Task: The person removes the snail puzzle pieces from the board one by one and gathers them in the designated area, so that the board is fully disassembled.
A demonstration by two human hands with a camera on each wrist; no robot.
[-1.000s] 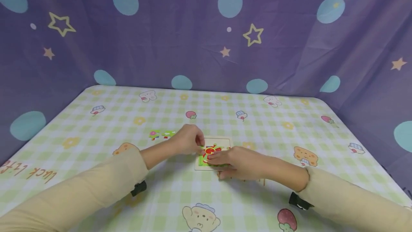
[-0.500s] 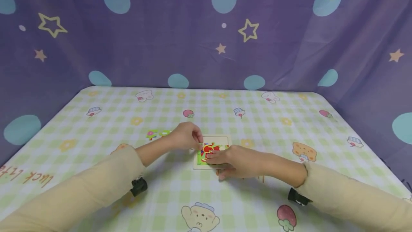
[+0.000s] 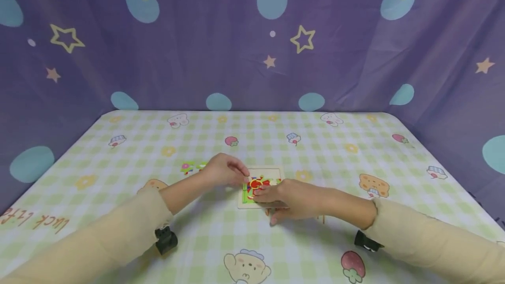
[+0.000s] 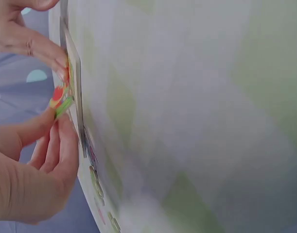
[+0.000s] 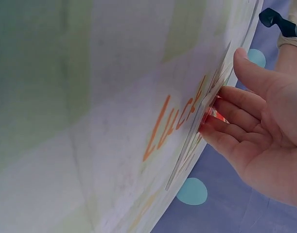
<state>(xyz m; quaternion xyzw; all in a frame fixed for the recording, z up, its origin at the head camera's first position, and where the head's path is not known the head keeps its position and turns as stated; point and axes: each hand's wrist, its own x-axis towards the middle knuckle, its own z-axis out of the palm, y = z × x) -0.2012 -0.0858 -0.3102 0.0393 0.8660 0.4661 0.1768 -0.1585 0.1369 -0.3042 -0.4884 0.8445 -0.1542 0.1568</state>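
A square wooden puzzle board (image 3: 268,172) lies on the table with red, yellow and green pieces in its frame. My left hand (image 3: 222,171) is at the board's left side, and in the left wrist view its thumb and fingers pinch a small green puzzle piece (image 4: 63,107) at the board's surface. From the right, my right hand (image 3: 296,199) reaches over the board, its extended fingers resting on the red pieces. In the right wrist view its thumb (image 5: 241,54) stands apart from the fingers, near the board's edge (image 5: 180,167). The hands partly hide the board.
Loose green puzzle pieces, one with a pink flower (image 3: 186,167), lie beyond the left forearm, partly covered by the left hand. A checked cloth (image 3: 197,249) with printed cartoons covers the table. A purple curtain (image 3: 189,56) hangs behind it.
The left hand has shifted slightly left and its wrist has dropped, still at the board's left side. The right hand has stayed on the pieces. The head view has shifted a little.
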